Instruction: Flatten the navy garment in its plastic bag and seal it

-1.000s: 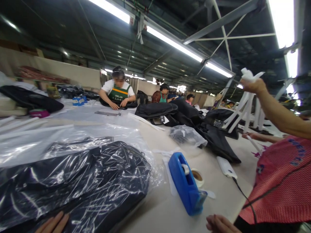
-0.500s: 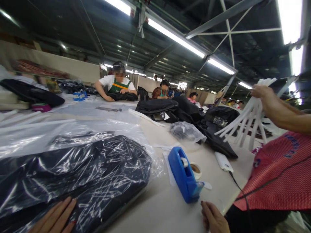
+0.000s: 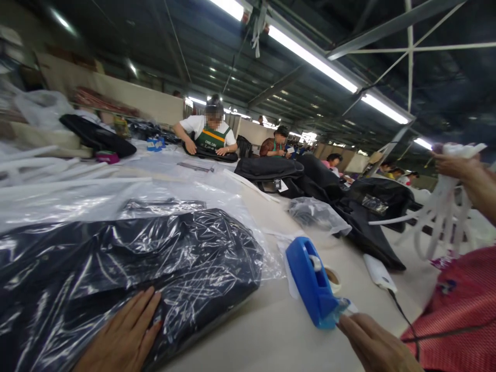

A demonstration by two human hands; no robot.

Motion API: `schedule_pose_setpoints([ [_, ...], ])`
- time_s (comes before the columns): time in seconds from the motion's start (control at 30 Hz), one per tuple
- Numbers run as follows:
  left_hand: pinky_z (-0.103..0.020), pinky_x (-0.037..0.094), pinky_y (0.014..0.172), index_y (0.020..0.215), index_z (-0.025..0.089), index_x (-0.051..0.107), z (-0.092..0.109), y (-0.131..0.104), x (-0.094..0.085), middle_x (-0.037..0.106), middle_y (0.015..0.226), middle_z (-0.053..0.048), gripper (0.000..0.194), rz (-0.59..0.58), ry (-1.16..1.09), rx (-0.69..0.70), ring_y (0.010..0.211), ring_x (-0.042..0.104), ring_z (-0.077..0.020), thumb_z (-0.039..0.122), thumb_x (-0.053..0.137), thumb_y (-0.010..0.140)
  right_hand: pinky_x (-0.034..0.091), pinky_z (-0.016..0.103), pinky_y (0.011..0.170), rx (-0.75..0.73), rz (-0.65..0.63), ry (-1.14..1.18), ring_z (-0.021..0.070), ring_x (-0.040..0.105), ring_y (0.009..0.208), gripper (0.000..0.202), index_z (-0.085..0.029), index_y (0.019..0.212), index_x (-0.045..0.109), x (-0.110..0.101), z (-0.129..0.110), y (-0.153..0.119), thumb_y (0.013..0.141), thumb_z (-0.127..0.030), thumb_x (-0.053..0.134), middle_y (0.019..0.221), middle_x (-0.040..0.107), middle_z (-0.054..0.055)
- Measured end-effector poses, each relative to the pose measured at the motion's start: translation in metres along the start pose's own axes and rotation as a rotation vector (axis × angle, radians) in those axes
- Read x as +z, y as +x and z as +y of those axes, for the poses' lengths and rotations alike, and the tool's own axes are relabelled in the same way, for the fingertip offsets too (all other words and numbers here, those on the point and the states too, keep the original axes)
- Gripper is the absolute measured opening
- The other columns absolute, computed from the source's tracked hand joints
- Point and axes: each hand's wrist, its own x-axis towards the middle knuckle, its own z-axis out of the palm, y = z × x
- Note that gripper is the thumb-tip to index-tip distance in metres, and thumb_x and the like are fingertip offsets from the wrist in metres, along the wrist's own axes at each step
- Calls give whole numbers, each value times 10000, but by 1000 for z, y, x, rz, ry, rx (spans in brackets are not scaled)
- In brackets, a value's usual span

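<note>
My left hand (image 3: 124,335) lies flat, fingers spread, on a dark garment sealed in a clear plastic bag (image 3: 127,268) at the table's near left. My right hand (image 3: 375,346) reaches the front end of a blue tape dispenser (image 3: 312,283); its fingertips touch the tape end at the cutter. Whether they pinch the tape I cannot tell. A roll of tape (image 3: 332,278) lies just behind the dispenser.
A co-worker in a red top (image 3: 461,310) stands at my right, a raised hand (image 3: 455,164) holding a bunch of white strips (image 3: 437,212). Black garments (image 3: 337,191) and a small filled plastic bag (image 3: 318,214) lie mid-table. A white device with a cable (image 3: 378,273) rests nearby. Other workers sit farther back.
My left hand slid further up onto the bagged garment. My right hand moved forward from the table edge to the dispenser's cutter. The co-worker's hand with the white strips dropped lower.
</note>
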Motion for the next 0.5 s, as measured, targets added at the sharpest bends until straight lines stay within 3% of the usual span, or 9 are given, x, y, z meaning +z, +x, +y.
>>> schedule_pose_setpoints([
  [0.1, -423, 362, 1049, 1009, 181, 715, 4, 6, -9, 623, 1268, -78, 462, 26, 59, 39, 1269, 479, -244, 162, 263, 917, 455, 191, 573, -89, -47, 73, 125, 599, 651, 298, -244, 1026, 551, -9, -5, 34, 914, -69, 337, 754, 593, -2],
  [0.2, -429, 366, 994, 981, 172, 723, 6, 17, -24, 650, 1216, -90, 440, 108, 181, 174, 1183, 541, -276, 206, 289, 915, 414, 208, 517, -80, -169, 272, 129, 572, 592, 247, -254, 826, 572, -16, -16, 67, 919, -136, 376, 711, 592, -8],
  [0.27, -415, 356, 978, 1004, 151, 709, 8, 23, -33, 654, 1197, -108, 415, 134, 235, 244, 1149, 557, -277, 254, 316, 919, 414, 208, 526, 0, -286, 470, 127, 559, 571, 259, -246, 732, 563, -22, -25, 87, 935, -228, 404, 685, 589, -4],
  [0.4, -371, 347, 992, 1092, 145, 662, 11, 27, -37, 631, 1228, -103, 459, 95, 229, 159, 1202, 513, -238, 330, 271, 941, 451, 214, 644, 219, -524, 774, 158, 582, 672, 300, -245, 754, 622, -32, -34, 116, 913, -446, 467, 720, 623, 12],
  [0.5, -354, 341, 1011, 1191, 141, 613, 12, 25, -34, 615, 1258, -88, 489, 77, 208, 112, 1234, 483, -219, 354, 243, 951, 435, 220, 627, 326, -786, 861, 175, 575, 705, 284, -243, 723, 668, -34, -33, 127, 847, -470, 549, 740, 643, 16],
])
